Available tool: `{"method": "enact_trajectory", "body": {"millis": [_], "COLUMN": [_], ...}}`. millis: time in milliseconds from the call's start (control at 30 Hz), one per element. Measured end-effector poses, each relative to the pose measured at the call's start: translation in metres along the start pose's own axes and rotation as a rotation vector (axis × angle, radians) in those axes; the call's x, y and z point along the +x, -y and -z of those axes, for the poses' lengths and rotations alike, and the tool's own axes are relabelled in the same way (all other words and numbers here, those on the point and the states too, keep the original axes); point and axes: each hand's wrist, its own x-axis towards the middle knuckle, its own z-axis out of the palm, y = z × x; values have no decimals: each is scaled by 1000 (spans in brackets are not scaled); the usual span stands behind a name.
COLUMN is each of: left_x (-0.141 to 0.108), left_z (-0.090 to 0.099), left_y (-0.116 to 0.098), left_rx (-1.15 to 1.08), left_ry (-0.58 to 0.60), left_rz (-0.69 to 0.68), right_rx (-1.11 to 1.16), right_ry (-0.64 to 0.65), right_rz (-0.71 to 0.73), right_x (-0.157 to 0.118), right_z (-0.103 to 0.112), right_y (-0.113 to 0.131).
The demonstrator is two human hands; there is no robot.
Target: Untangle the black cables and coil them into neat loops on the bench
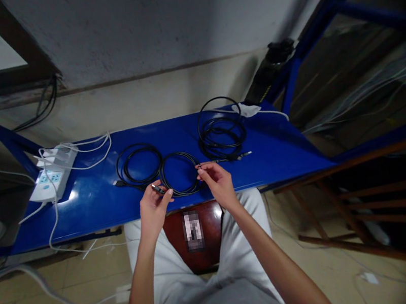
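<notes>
A coiled black cable (177,154) lies at the front edge of the blue table, between my hands. My left hand (153,206) is closed around a dark plug end with a metal tip, beside the coil's left side. With thumb and fingers pinched, my right hand (218,183) grips the same coil at its right side, near a small dark tie or cable part. To the left rests a second black cable coil (136,146), its connector pointing left. A larger black cable coil (223,141) sits at the right, with a metal-tipped plug by my right hand.
On the table's left stands a white power strip (48,185) with white cords trailing off it. A dark bottle (271,72) and a white adapter (247,109) are at the back right. The blue table (92,205) meets a wall behind; a wooden chair (350,205) is at right.
</notes>
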Motion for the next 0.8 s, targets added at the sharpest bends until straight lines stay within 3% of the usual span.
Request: {"method": "enact_trajectory", "body": {"millis": [100, 233, 367, 633, 800], "left_x": [10, 43, 91, 185, 221], "left_z": [1, 0, -9, -15, -22], "left_y": [-3, -13, -23, -34, -39], "left_rx": [120, 277, 183, 119, 170], "left_ry": [44, 101, 157, 86, 150], "left_rz": [-55, -138, -117, -63, -44], "right_rx": [-37, -246, -404, -425, -485], "right_ry": [8, 96, 218, 202, 237], "right_rz": [36, 236, 395, 427, 440], "right_x": [0, 0, 14, 94, 140], "right_z": [-1, -7, -21, -40, -57], "right_y": [-1, 0, -6, -21, -20]}}
